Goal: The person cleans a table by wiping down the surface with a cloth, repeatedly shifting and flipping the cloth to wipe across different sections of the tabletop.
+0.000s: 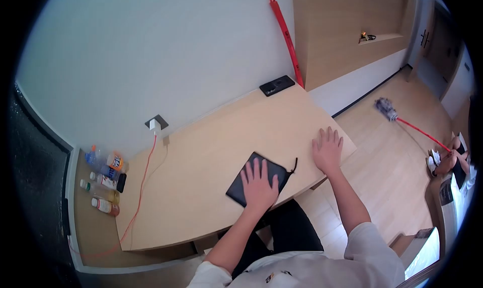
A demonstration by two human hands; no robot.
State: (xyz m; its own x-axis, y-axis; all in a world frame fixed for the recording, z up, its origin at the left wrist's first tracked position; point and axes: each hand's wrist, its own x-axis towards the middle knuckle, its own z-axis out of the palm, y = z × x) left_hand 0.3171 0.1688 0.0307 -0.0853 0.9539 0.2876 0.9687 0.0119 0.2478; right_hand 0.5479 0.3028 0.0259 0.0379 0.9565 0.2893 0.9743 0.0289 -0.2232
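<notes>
Through the head view I have the left hand (259, 185) laid palm down over the black pouch (272, 169), fingers spread across its face and not closed round any edge. The pouch lies flat on the pale wooden surface (201, 177), close to the near edge; its longer side seems to slant from lower left to upper right, though my hand covers part of it. A dark cord (294, 166) juts from its right corner, on the side facing my right hand (328, 150), which rests apart from it, flat near the surface's right end, fingers a little fanned and holding nothing. So the left is clearly the nearer, already in contact. Around me, from the left, bottles (105, 180) cluster beside the surface's end, a charger (154, 124) in the wall trails a red cable (145, 177), a black phone (276, 86) lies at the back edge, a long red object (287, 41) leans by the wall, and on the floor (370, 192) a mop (386, 109) reaches to another person's hand (455, 156).
</notes>
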